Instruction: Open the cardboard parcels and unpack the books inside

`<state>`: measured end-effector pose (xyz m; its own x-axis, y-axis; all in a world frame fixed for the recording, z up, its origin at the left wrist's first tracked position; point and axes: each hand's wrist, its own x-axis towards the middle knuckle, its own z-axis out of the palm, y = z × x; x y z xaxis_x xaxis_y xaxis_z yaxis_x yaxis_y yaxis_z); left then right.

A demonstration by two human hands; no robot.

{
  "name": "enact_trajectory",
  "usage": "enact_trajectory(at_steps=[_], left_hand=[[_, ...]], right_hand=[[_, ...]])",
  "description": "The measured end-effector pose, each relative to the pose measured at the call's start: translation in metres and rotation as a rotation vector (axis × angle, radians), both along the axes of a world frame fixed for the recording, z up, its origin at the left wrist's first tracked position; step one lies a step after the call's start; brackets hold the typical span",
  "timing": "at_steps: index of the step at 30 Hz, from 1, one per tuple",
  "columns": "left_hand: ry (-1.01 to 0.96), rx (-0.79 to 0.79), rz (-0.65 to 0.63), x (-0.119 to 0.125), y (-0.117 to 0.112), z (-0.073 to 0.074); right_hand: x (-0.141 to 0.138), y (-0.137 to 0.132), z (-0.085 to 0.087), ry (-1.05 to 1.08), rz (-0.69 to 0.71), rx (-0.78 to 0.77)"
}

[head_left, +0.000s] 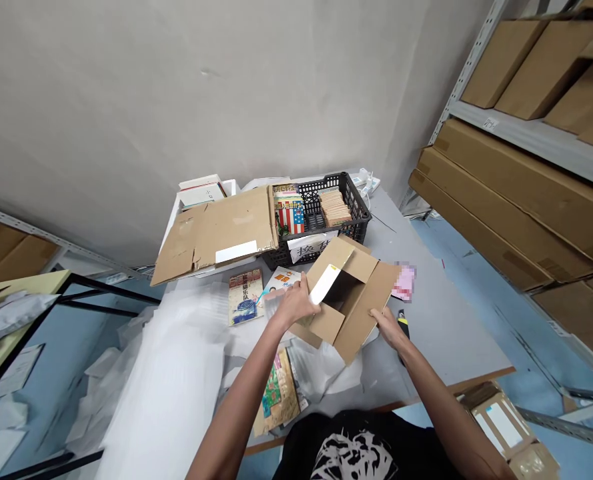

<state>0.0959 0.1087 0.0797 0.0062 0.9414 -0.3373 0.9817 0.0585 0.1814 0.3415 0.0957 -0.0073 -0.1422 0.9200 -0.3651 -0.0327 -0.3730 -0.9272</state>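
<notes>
Over the table I hold a small cardboard box (356,327) tilted, its flaps spread and its dark inside showing. My left hand (296,303) grips its left side beside a white label. My right hand (389,327) pinches the edge of the long right flap. Just right of that hand lies a yellow-and-black utility knife (403,323). Beyond my left hand lie a book with a blue picture (246,297) and a white booklet (282,277). Nearer my body, a colourful book (279,390) rests beside crumpled clear wrap.
Behind stands a black plastic crate (366,223) with books and a paper sign. A flattened cardboard sheet (231,223) lies over a white bin at left. White foam wrap (171,380) drapes over the table's left side. Boxes fill the shelving (526,133) on the right.
</notes>
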Motion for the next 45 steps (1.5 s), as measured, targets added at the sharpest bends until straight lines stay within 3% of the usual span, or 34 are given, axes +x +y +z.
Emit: enact_trajectory(at_steps=[3,6,9,11,14,17,19,21,24,28,38,41,45], left_hand=[[-0.028,0.002,0.028,-0.001,0.003,0.011],[-0.069,0.081,0.058,0.004,-0.001,0.032],[-0.065,0.168,0.094,0.011,-0.013,0.051],[-0.045,0.182,0.125,0.018,-0.023,0.053],[-0.022,0.115,0.155,0.025,-0.035,0.032],[0.012,0.058,0.144,0.028,-0.047,-0.005],[0.067,0.093,0.139,0.03,-0.057,-0.029],[0.153,0.163,0.167,0.034,-0.068,-0.048],[0.279,0.252,0.202,0.044,-0.081,-0.063],[0.328,0.27,0.148,0.048,-0.085,-0.065],[0.057,0.088,0.026,0.004,-0.065,-0.036],[-0.11,0.083,0.101,-0.012,-0.059,-0.029],[-0.596,0.003,0.381,-0.052,-0.056,-0.03]], right_hand=[[0.0,0.001,0.016,0.167,-0.135,-0.088],[0.003,-0.002,0.041,0.252,-0.216,-0.089],[0.01,-0.006,0.063,0.202,-0.226,-0.023],[0.015,-0.009,0.068,0.069,-0.227,0.069],[0.019,-0.014,0.056,-0.336,-0.194,0.297],[0.012,-0.024,0.032,-0.822,-0.045,0.576],[-0.001,-0.033,0.017,-0.994,0.193,0.751],[-0.019,-0.044,0.007,-1.029,0.475,0.87],[-0.045,-0.058,-0.002,-1.007,0.802,0.927],[-0.06,-0.067,-0.007,-1.009,0.956,0.9],[-0.059,-0.05,-0.001,-0.931,0.899,0.978],[-0.057,-0.049,-0.003,-0.937,0.901,0.988],[-0.033,-0.057,-0.014,-0.955,0.922,0.962]])
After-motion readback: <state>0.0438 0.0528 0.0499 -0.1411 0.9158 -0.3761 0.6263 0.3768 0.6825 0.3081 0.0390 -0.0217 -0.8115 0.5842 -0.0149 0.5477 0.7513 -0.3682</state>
